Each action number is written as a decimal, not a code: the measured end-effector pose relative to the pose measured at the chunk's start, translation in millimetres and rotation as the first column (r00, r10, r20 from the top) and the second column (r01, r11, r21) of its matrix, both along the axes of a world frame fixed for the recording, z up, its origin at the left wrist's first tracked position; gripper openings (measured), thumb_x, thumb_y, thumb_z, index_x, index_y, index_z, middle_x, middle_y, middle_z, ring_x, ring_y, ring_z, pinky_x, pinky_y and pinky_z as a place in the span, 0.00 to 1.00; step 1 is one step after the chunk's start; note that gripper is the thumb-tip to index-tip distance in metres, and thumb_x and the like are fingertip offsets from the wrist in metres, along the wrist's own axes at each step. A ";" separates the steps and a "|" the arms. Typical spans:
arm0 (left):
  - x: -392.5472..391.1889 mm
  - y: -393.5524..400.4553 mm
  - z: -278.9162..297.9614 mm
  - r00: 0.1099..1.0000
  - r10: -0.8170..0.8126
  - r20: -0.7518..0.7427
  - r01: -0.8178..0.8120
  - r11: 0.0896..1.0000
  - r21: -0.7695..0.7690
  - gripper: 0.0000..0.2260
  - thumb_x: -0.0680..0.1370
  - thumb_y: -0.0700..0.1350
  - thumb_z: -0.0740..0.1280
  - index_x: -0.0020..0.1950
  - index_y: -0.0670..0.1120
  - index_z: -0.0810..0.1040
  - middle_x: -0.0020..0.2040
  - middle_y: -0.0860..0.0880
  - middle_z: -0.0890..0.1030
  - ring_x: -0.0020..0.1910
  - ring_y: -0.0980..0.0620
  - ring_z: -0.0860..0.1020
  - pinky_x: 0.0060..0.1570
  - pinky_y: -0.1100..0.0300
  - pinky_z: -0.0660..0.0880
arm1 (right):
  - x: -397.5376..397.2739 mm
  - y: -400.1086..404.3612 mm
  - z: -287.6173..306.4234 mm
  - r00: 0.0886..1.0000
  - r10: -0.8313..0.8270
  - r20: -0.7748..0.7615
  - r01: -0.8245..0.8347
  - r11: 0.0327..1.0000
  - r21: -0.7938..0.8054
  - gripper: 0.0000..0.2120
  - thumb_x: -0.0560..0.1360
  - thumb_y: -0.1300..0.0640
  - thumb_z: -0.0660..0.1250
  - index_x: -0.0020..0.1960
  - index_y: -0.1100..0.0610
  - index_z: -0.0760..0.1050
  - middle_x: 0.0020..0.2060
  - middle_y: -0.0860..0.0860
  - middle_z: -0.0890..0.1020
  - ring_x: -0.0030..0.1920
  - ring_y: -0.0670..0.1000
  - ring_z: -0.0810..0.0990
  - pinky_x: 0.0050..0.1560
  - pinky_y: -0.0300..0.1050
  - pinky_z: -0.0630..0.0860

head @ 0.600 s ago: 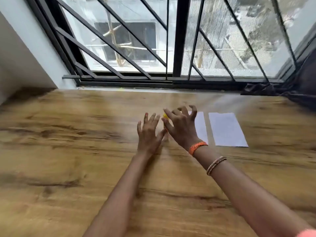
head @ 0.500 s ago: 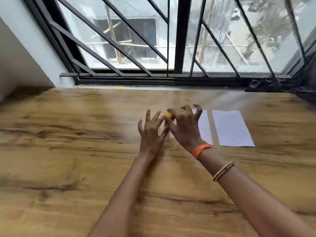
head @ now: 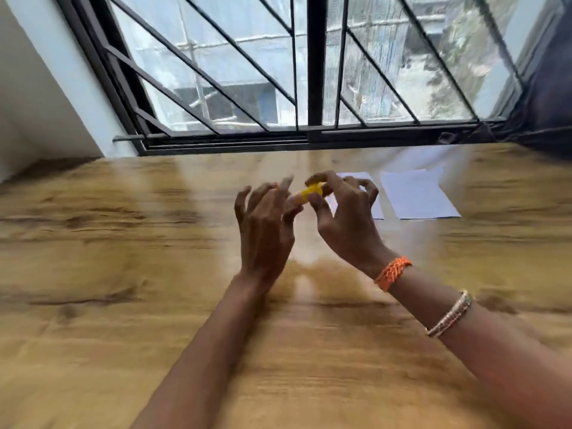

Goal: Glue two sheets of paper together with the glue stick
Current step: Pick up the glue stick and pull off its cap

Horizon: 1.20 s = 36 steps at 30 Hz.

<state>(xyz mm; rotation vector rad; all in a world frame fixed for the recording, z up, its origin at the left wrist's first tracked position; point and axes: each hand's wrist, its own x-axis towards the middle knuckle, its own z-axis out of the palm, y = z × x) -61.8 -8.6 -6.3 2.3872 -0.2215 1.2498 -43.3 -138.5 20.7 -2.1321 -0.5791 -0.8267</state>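
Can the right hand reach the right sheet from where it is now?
Probably yes. The right sheet lies flat on the table just beyond the right hand, with nothing between them. But that hand holds the glue stick, so its fingers are busy.

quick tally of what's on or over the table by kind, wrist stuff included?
Paper sheets: 2, left sheet, right sheet
Glue stick: 1
Hands: 2, left hand, right hand
Wrist bands: 2, orange band, beaded bracelet
Total: 7
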 end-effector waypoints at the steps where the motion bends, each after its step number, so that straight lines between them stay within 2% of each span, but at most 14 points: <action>1: -2.5 -1.6 1.3 1.000 0.010 0.030 -0.012 0.999 0.047 0.11 0.74 0.43 0.67 0.56 0.47 0.79 0.48 0.52 0.83 0.58 0.53 0.74 0.67 0.54 0.55 | -5.6 -3.0 -2.2 0.999 0.008 -0.034 -0.007 0.999 0.041 0.07 0.72 0.57 0.69 0.50 0.53 0.77 0.36 0.42 0.77 0.43 0.49 0.78 0.53 0.45 0.59; 5: -19.8 -7.6 0.9 0.998 0.001 0.069 -0.015 0.977 0.212 0.07 0.73 0.43 0.68 0.49 0.52 0.81 0.45 0.56 0.83 0.60 0.54 0.74 0.68 0.50 0.50 | -27.8 -16.0 -9.4 0.993 0.044 -0.111 -0.025 0.986 0.165 0.09 0.70 0.51 0.73 0.43 0.50 0.74 0.32 0.44 0.79 0.37 0.49 0.79 0.52 0.52 0.70; 8: -22.4 -14.5 0.4 0.999 0.026 0.043 -0.036 0.968 0.250 0.09 0.73 0.44 0.66 0.51 0.53 0.80 0.45 0.58 0.83 0.60 0.52 0.77 0.64 0.50 0.52 | -27.7 -20.8 -13.5 1.000 -0.002 -0.025 0.004 0.997 0.081 0.09 0.70 0.53 0.73 0.42 0.53 0.73 0.33 0.49 0.80 0.39 0.52 0.79 0.48 0.48 0.62; 10: -18.9 -15.8 1.6 0.999 0.024 0.029 -0.031 0.966 0.257 0.10 0.72 0.42 0.66 0.50 0.53 0.80 0.45 0.58 0.83 0.59 0.52 0.78 0.62 0.51 0.52 | -23.7 -21.9 -14.6 0.994 -0.054 0.093 0.057 0.998 -0.028 0.09 0.68 0.59 0.73 0.42 0.54 0.73 0.33 0.49 0.80 0.40 0.53 0.77 0.46 0.47 0.58; 12: -15.5 -14.5 1.2 1.000 0.013 0.014 -0.016 0.965 0.261 0.12 0.70 0.39 0.68 0.49 0.53 0.80 0.45 0.58 0.84 0.59 0.51 0.78 0.61 0.52 0.52 | -20.8 -24.3 -16.3 0.979 -0.065 0.195 0.097 0.983 -0.156 0.13 0.64 0.65 0.73 0.43 0.54 0.73 0.35 0.46 0.80 0.43 0.54 0.77 0.46 0.46 0.55; 15: -13.4 -10.4 0.6 1.000 0.013 0.012 -0.016 0.964 0.264 0.12 0.70 0.40 0.67 0.50 0.54 0.80 0.45 0.57 0.84 0.59 0.50 0.78 0.59 0.53 0.52 | -16.5 -28.4 -16.1 0.966 -0.050 0.252 0.108 0.969 -0.222 0.15 0.63 0.65 0.74 0.45 0.53 0.74 0.39 0.45 0.82 0.46 0.54 0.78 0.45 0.44 0.51; 17: -12.6 -7.8 0.5 1.000 0.023 0.018 -0.027 0.967 0.252 0.10 0.71 0.44 0.65 0.49 0.54 0.80 0.45 0.58 0.84 0.59 0.51 0.78 0.60 0.53 0.52 | -12.3 -30.0 -16.5 0.972 -0.053 0.228 0.105 0.970 -0.220 0.11 0.68 0.56 0.73 0.48 0.52 0.75 0.41 0.45 0.82 0.49 0.53 0.77 0.47 0.44 0.50; 20: -9.5 -5.7 -1.1 0.999 0.026 0.027 -0.031 0.974 0.223 0.09 0.72 0.49 0.64 0.49 0.53 0.81 0.46 0.57 0.84 0.60 0.51 0.77 0.61 0.53 0.51 | -6.2 -31.4 -19.8 0.990 -0.060 0.129 0.086 0.974 -0.211 0.14 0.72 0.43 0.68 0.52 0.51 0.75 0.42 0.46 0.83 0.51 0.51 0.77 0.48 0.44 0.51; 22: -6.2 -6.0 -1.8 0.999 0.020 0.025 -0.025 0.979 0.204 0.08 0.71 0.49 0.67 0.49 0.53 0.81 0.48 0.57 0.84 0.63 0.51 0.74 0.62 0.53 0.50 | -5.0 -31.5 -20.7 0.995 -0.051 0.085 0.065 0.982 -0.176 0.13 0.73 0.44 0.67 0.49 0.53 0.76 0.40 0.48 0.83 0.49 0.52 0.79 0.49 0.45 0.52; 25: -1.1 -7.4 -4.9 1.000 0.018 -0.013 -0.016 0.984 0.177 0.08 0.71 0.47 0.69 0.49 0.54 0.81 0.52 0.57 0.81 0.67 0.49 0.70 0.63 0.52 0.48 | -5.4 -30.6 -21.3 0.991 -0.051 0.123 0.074 0.979 -0.191 0.07 0.70 0.54 0.72 0.46 0.53 0.77 0.38 0.48 0.82 0.48 0.53 0.79 0.50 0.47 0.54; 29: 2.9 -7.4 -13.6 0.997 0.005 -0.075 0.006 0.990 0.142 0.09 0.72 0.45 0.68 0.51 0.52 0.81 0.50 0.55 0.83 0.65 0.47 0.71 0.63 0.51 0.48 | -2.5 -28.0 -26.5 0.978 -0.072 0.196 0.131 0.942 -0.308 0.13 0.65 0.63 0.73 0.47 0.52 0.76 0.38 0.49 0.82 0.49 0.55 0.79 0.49 0.46 0.53; 31: 8.5 -6.0 -15.1 0.997 0.031 -0.069 -0.021 0.989 0.147 0.10 0.72 0.44 0.68 0.52 0.51 0.82 0.48 0.54 0.84 0.63 0.47 0.74 0.62 0.50 0.48 | 3.2 -22.1 -27.4 0.975 -0.098 0.197 0.156 0.940 -0.303 0.11 0.66 0.61 0.72 0.47 0.53 0.76 0.38 0.49 0.82 0.49 0.55 0.79 0.50 0.46 0.52; 33: 17.8 -5.8 -11.7 0.996 0.079 -0.037 -0.073 0.987 0.140 0.09 0.72 0.44 0.66 0.50 0.51 0.81 0.47 0.54 0.85 0.61 0.47 0.75 0.61 0.51 0.49 | 12.3 -11.6 -26.5 0.983 -0.125 0.133 0.155 0.957 -0.247 0.07 0.71 0.54 0.67 0.48 0.54 0.74 0.37 0.50 0.82 0.48 0.55 0.79 0.51 0.47 0.52; 36: 29.2 -6.4 -8.4 0.992 0.118 -0.050 -0.113 0.990 0.079 0.08 0.72 0.42 0.66 0.48 0.52 0.81 0.46 0.54 0.84 0.61 0.47 0.75 0.62 0.51 0.49 | 22.7 0.3 -25.9 0.993 -0.110 -0.042 0.100 0.977 -0.189 0.13 0.79 0.46 0.55 0.53 0.54 0.72 0.37 0.51 0.82 0.48 0.54 0.79 0.54 0.47 0.52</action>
